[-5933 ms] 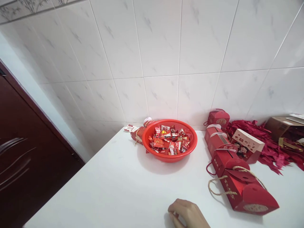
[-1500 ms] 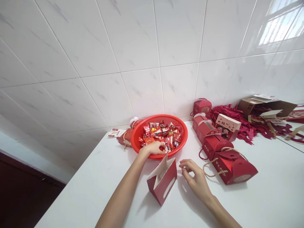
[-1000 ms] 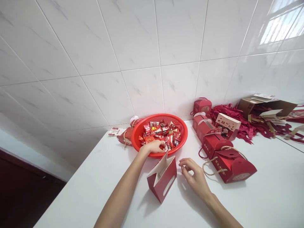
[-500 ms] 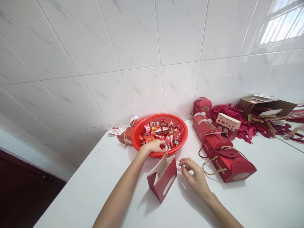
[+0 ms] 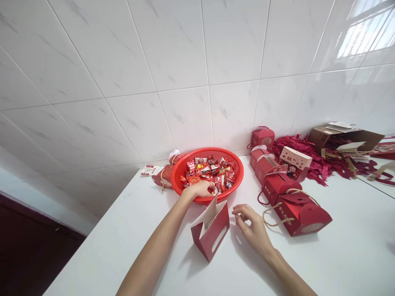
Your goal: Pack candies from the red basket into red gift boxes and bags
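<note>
My left hand [image 5: 202, 189] reaches over the near rim of a red plastic basket [image 5: 176, 181]. Its bent fingers are closed on a wrapped candy at the near side of the pile, and the fingertips are partly hidden. Colourful wrapped candies [image 5: 212, 168] fill the basket's bottom. Just in front of it stands a dark red paper gift box [image 5: 212, 232], upright with its top open and a pale inside showing. To the right of this box hovers my right hand [image 5: 253, 228], loosely curled, thumb and fingers apart, holding nothing and not touching the box.
Closed red gift boxes with rope handles [image 5: 304, 211] form a row on the right. Behind them lie a pink printed box [image 5: 294, 162], a heap of crimson ribbons [image 5: 305, 154] and a cardboard carton [image 5: 321, 135]. Printed cards [image 5: 150, 170] sit left of the basket, near the tiled wall [image 5: 185, 115].
Almost nothing differs. Both hands stay in the same places, and the view has shifted very slightly.
</note>
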A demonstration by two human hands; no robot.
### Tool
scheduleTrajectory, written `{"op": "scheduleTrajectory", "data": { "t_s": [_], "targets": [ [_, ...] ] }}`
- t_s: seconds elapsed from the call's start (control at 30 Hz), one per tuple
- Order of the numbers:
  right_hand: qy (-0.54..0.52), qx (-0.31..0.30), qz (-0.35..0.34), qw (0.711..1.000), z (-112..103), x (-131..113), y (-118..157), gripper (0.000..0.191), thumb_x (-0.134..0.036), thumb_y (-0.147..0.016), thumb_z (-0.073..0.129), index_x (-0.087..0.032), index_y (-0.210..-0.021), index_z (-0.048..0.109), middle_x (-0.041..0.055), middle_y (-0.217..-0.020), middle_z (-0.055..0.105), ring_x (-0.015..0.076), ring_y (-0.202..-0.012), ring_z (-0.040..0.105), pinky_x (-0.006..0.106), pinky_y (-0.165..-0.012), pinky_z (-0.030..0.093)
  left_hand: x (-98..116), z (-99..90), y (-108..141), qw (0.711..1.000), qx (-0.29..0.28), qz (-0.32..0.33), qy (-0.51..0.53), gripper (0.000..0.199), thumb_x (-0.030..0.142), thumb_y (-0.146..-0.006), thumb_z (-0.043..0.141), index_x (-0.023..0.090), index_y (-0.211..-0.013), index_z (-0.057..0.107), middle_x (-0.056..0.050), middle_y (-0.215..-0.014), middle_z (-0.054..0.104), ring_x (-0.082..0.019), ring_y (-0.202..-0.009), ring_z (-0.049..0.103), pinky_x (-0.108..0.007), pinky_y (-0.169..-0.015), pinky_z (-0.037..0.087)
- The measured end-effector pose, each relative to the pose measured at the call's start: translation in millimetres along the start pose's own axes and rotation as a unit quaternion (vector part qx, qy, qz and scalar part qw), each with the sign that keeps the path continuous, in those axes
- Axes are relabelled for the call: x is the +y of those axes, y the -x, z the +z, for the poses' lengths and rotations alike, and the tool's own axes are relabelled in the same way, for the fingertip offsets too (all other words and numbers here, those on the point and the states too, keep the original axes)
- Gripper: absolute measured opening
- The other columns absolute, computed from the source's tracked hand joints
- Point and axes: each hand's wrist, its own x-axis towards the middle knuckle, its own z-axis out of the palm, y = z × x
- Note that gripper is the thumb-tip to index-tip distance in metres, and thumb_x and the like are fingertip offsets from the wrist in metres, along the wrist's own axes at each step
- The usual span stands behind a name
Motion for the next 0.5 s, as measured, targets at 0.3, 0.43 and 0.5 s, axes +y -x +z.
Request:
{"op": "scheduleTrajectory", "data": {
  "t_s": [0.3, 0.43, 0.5],
  "targets": [
    [0.0, -0.001, -0.001, 1.0, 0.2, 0.8, 0.1, 0.02, -0.023, -0.088, 0.046, -0.019, -0.082, 0.064, 0.0088, -0.092, 0.07, 0.0156, -0.066, 0.064, 0.028, -0.058, 0.051, 1.8, -1.0, 1.3, 1.0, -0.006, 0.004, -0.016, 0.04, 0.019, -0.076, 0.059, 0.021, -0.116, 0.067, -0.007, -0.124, 0.069, -0.023, -0.108, 0.064, -0.029, -0.092, 0.048],
    [0.001, -0.001, -0.002, 1.0, 0.3, 1.2, 0.0, 0.019, -0.023, -0.088, 0.046, -0.02, -0.082, 0.064, 0.0086, -0.092, 0.071, 0.0157, -0.066, 0.063, 0.028, -0.058, 0.051, 2.5, -0.7, 0.8, 1.0, 0.002, 0.013, -0.024, 0.04, 0.018, -0.077, 0.059, 0.02, -0.117, 0.067, -0.009, -0.124, 0.069, -0.024, -0.109, 0.064, -0.03, -0.093, 0.048],
    [0.0, -0.002, -0.002, 1.0, 0.4, 1.5, -0.1, 0.019, -0.023, -0.088, 0.047, -0.02, -0.082, 0.064, 0.0086, -0.092, 0.071, 0.0157, -0.066, 0.063, 0.028, -0.058, 0.051, 2.9, -0.8, 0.6, 0.999, 0.009, 0.023, -0.026, 0.042, 0.019, -0.077, 0.061, 0.021, -0.118, 0.067, -0.008, -0.124, 0.069, -0.025, -0.111, 0.064, -0.03, -0.094, 0.048]
  ]
}}
